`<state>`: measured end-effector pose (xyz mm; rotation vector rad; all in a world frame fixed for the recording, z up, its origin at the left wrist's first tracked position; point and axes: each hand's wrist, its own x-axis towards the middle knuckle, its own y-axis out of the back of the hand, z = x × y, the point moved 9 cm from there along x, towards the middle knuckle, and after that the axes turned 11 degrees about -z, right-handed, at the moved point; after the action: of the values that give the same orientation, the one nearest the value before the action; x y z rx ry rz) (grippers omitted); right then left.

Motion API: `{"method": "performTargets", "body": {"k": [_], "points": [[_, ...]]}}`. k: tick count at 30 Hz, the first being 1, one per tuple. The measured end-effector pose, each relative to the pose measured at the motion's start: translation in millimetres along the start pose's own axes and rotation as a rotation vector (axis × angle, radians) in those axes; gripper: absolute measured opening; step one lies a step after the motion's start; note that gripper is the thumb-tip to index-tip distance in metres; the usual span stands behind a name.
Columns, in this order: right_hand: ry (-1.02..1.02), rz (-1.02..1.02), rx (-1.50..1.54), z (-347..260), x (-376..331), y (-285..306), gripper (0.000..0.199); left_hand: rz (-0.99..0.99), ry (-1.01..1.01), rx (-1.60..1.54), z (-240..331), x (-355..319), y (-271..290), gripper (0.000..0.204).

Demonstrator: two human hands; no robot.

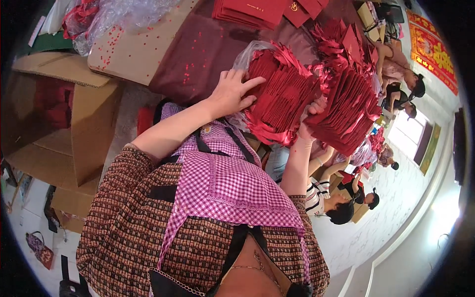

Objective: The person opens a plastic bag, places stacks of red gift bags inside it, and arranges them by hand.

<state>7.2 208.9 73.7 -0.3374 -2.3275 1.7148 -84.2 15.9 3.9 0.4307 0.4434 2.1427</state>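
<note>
In front of me is a thick stack of red paper envelopes (277, 94) standing on edge, with shiny red ribbon ends along its sides. My left hand (234, 93) is at its left side, fingers spread, the index finger and thumb reaching its edge. Clear plastic film (250, 55) lies behind that hand. My right hand (312, 115) is between this stack and a second stack of red envelopes (346, 106) to the right. Its fingers curl against the second stack's near edge; the envelopes partly hide the hand.
Flat red envelopes (252, 11) and more ribboned ones (341, 42) lie on the dark red table cover (185, 57). Small red dots litter the brown board (133, 52), beside crumpled plastic (116, 22). An open cardboard box (94, 131) stands at left. Several people (341, 205) work at right.
</note>
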Motion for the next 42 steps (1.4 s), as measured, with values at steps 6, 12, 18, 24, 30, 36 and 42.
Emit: {"method": "performTargets", "body": {"k": [6, 12, 18, 24, 30, 36, 42], "points": [[-0.011, 0.005, 0.052, -1.5, 0.0, 5.6, 0.019, 0.041, -0.034, 0.012, 1.2, 0.3, 1.4, 0.058], [0.015, 0.063, -0.027, -4.5, -1.8, 7.5, 0.019, 0.020, -0.057, 0.001, 1.8, -0.1, 0.5, 0.058], [-0.020, 0.030, -0.024, -5.6, -1.0, 8.0, 0.022, 0.043, -0.143, -0.033, 7.9, -0.6, 4.6, 0.051], [-0.002, 0.003, -0.015, -1.7, 0.3, 2.9, 0.024, 0.025, -0.222, -0.045, 11.0, -1.2, -1.1, 0.050], [0.000, 0.006, -0.051, -6.8, -3.6, 7.7, 0.024, -0.003, -0.272, 0.022, 14.6, -3.0, -7.9, 0.053], [0.004, -0.001, -0.078, -4.7, -2.7, 4.8, 0.025, -0.006, -0.274, 0.076, 16.4, -2.8, -7.1, 0.053], [0.022, -0.003, -0.106, -6.6, -0.4, 3.5, 0.024, 0.005, -0.280, 0.085, 17.1, -1.9, -6.0, 0.055]]}}
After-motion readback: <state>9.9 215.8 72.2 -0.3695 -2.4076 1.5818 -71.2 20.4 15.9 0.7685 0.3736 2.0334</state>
